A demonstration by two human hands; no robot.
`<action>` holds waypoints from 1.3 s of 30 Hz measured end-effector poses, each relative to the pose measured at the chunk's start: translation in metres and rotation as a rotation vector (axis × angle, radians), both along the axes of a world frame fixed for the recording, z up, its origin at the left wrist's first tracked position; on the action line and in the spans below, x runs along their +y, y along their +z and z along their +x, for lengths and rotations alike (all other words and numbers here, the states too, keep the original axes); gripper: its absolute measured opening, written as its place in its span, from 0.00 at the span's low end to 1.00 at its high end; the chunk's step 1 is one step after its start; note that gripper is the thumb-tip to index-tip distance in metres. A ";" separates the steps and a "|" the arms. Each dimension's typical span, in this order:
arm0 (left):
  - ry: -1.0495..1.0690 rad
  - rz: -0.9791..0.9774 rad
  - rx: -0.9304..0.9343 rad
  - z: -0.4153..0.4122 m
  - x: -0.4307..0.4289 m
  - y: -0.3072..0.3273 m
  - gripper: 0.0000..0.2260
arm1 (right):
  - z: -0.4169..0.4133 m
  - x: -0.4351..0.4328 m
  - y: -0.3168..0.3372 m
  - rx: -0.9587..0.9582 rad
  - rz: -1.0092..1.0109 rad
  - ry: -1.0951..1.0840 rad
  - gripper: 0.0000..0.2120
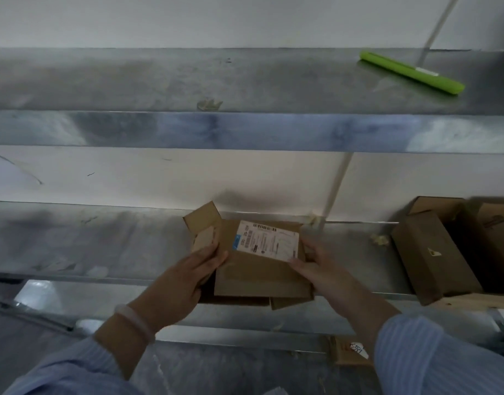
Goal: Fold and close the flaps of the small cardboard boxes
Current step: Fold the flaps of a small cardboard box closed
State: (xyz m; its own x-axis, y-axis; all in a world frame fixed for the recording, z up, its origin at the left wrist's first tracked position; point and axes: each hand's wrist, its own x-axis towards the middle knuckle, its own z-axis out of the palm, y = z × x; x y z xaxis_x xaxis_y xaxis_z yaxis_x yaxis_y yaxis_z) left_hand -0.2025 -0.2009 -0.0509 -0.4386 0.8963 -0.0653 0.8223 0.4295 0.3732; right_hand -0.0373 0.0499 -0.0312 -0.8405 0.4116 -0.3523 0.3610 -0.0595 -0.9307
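While left hand [188, 277] grips the flap [204, 223], right hand [320, 266] pinches the box [259, 276].

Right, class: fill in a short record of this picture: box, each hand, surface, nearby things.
box: small cardboard box, white label on top, left flap open
left hand: grips box's left side
right hand: holds its right edge
surface: metal shelf
nearby: more boxes at right; green broom head on upper shelf

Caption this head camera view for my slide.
Left hand and right hand hold a labelled cardboard box at a metal shelf.
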 end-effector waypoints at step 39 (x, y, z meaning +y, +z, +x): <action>0.383 -0.049 0.041 -0.051 0.008 -0.080 0.36 | -0.045 -0.018 -0.087 -0.495 1.001 0.142 0.35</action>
State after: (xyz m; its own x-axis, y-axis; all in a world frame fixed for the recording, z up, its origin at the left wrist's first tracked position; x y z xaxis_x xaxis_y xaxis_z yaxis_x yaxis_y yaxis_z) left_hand -0.2532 -0.1930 -0.1306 -0.7437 0.6637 -0.0798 0.6129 0.7247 0.3150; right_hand -0.0818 0.0321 -0.1183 -0.7616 0.6078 -0.2247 0.6478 0.7051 -0.2885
